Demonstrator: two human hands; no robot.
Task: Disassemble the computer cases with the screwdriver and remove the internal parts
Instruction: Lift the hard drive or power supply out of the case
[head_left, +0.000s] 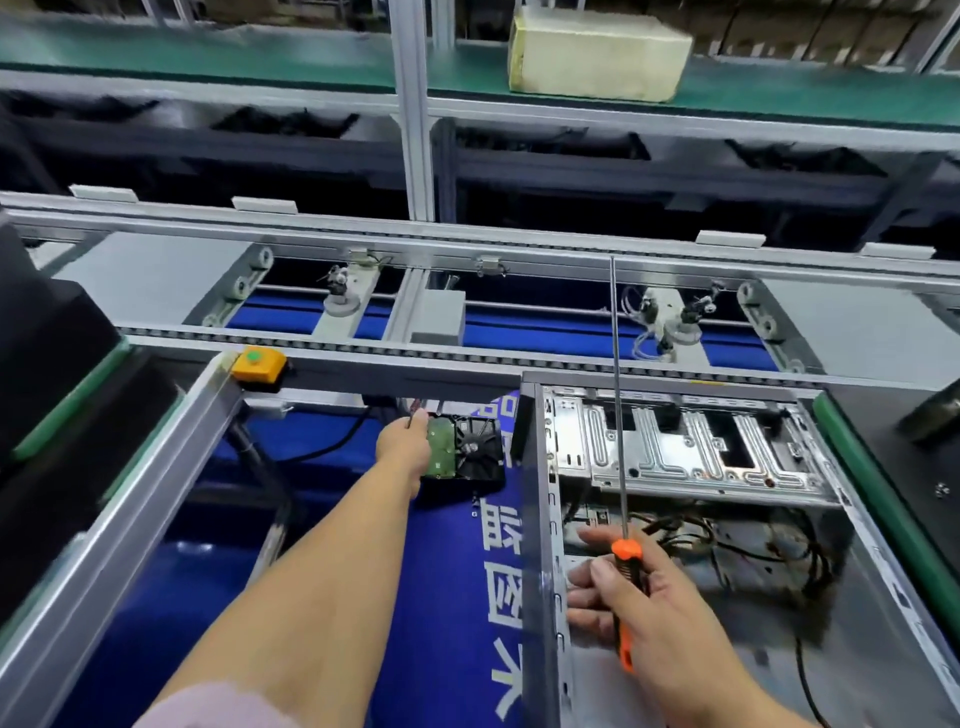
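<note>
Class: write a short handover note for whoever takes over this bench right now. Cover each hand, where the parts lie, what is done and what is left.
Left hand: grips a hard drive beside the case, over the blue mat.
Right hand: grips the screwdriver, shaft pointing up.
Computer case: open.
Done: one drive is out.
Left: drive cage and cables remain inside.

Left hand (405, 441) fingers hidden behind hard drive (462, 449); shelf bins blurred.

left grip (404, 441) outstretched, right grip (639, 597) curled
</note>
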